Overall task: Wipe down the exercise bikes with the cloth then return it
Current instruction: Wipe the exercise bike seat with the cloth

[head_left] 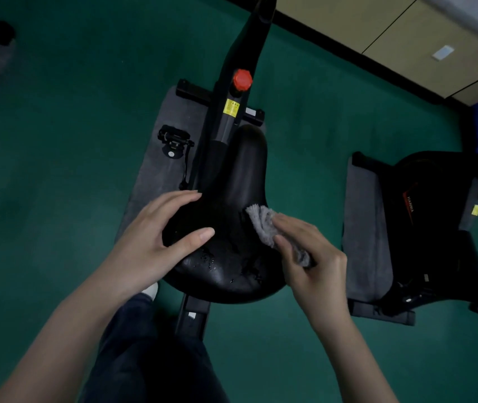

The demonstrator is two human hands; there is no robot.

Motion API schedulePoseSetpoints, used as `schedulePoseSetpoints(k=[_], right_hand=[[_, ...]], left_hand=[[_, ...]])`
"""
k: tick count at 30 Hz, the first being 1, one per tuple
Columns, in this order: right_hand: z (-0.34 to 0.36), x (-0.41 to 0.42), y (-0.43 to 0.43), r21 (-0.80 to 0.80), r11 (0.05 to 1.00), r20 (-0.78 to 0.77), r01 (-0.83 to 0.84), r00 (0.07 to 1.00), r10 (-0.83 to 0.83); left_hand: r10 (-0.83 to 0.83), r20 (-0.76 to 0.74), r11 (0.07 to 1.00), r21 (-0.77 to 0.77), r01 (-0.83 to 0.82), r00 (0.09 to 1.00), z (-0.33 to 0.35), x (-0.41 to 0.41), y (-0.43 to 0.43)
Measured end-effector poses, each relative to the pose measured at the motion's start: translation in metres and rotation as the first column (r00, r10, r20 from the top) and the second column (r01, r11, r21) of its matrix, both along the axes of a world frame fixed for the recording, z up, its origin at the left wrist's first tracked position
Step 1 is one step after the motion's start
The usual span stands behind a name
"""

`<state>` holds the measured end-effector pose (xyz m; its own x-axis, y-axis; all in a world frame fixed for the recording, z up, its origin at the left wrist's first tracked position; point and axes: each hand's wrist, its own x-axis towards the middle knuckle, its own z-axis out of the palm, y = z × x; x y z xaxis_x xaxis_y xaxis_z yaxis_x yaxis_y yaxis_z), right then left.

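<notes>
my right hand [310, 257] pinches the grey fluffy cloth [264, 225], bunched between thumb and fingers, with its free end pressed on the right half of the black padded saddle [232, 274] of the near black exercise bike [223, 126]. left hand [156, 237] is flat and relaxed, fingers straight over the saddle's left edge, thumb on top, holding nothing, just bracing. water droplets [207, 258] bead on the rear of the saddle, so I judge this is mid-wipe on the seat. can't tell if the frame, red round knob [242, 80] or black pedal [175, 138] are done. second black exercise bike [429, 216] stands to the right on its own grey mat [362, 228], well apart

handling: the cloth is light, soft and limp, with no shape of its own. grip the wad at its middle, not a corner, or the loose end trails and smears. likely damp, so expect some drag on the seat cover. the saddle is smooth and wet, slippery under the bracing palm, and might swivel on its post, hence the left hand. the cloth's return spot isn't in view
</notes>
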<state>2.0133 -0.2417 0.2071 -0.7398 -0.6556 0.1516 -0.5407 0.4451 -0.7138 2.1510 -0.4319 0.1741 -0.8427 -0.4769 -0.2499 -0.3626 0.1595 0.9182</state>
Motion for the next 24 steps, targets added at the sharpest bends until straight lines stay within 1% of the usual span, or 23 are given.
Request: schedulePoseSetpoints(k=[2,3,4,5,7,9,11,12,14,16,18,19,21,24], right_hand=[[-0.003,-0.012,0.000,0.035,0.995,0.067,0.091,0.993,-0.094],[-0.005,-0.016,0.000,0.048,0.987,0.132,0.156,0.978,-0.161],[-0.006,-0.015,0.002,0.047,0.977,0.185,0.209,0.959,-0.214],[-0.008,-0.010,0.003,0.025,0.969,0.202,0.244,0.948,-0.244],[-0.009,0.005,0.005,-0.055,0.966,0.136,0.253,0.960,-0.244],[-0.012,0.017,0.003,-0.128,0.971,0.065,0.202,0.979,-0.195],[-0.014,0.017,-0.001,-0.145,0.977,0.034,0.155,0.988,-0.151],[-0.015,0.012,-0.003,-0.136,0.978,0.043,0.156,0.987,-0.152],[-0.018,-0.001,-0.004,-0.110,0.967,0.154,0.229,0.965,-0.211],[-0.021,-0.008,0.002,-0.083,0.940,0.305,0.332,0.906,-0.293],[-0.027,-0.003,0.011,-0.107,0.904,0.427,0.414,0.840,-0.334],[-0.030,0.004,0.016,-0.127,0.890,0.467,0.439,0.818,-0.336],[-0.031,0.018,0.021,-0.166,0.870,0.496,0.464,0.802,-0.333],[-0.033,0.010,0.015,-0.216,0.831,0.567,0.513,0.759,-0.321]], left_hand=[[-0.003,0.005,1.000,0.003,0.003,1.000,0.002,0.000,0.000],[-0.002,0.006,1.000,0.007,0.002,1.000,0.002,0.000,0.000],[0.000,0.004,1.000,0.007,-0.001,1.000,0.003,0.000,0.000],[0.002,0.001,1.000,0.003,-0.002,1.000,0.004,0.000,0.001],[0.005,-0.003,1.000,-0.004,-0.005,1.000,0.004,0.000,0.001],[0.013,-0.004,1.000,-0.011,-0.013,1.000,0.004,0.000,0.002],[0.023,-0.009,1.000,-0.008,-0.023,1.000,0.004,0.000,0.002],[0.026,-0.014,1.000,0.000,-0.026,1.000,0.004,0.000,0.003],[0.028,-0.033,1.000,0.010,-0.028,0.999,0.005,-0.001,0.004],[0.030,-0.046,1.000,0.004,-0.030,0.998,0.006,-0.003,0.005],[0.031,-0.049,1.000,-0.002,-0.031,0.998,0.006,-0.003,0.005],[0.033,-0.049,0.999,0.002,-0.033,0.998,0.006,-0.003,0.005],[0.037,-0.054,0.999,0.003,-0.037,0.998,0.005,-0.002,0.005],[0.040,-0.057,0.999,0.000,-0.040,0.998,0.004,-0.002,0.006]])
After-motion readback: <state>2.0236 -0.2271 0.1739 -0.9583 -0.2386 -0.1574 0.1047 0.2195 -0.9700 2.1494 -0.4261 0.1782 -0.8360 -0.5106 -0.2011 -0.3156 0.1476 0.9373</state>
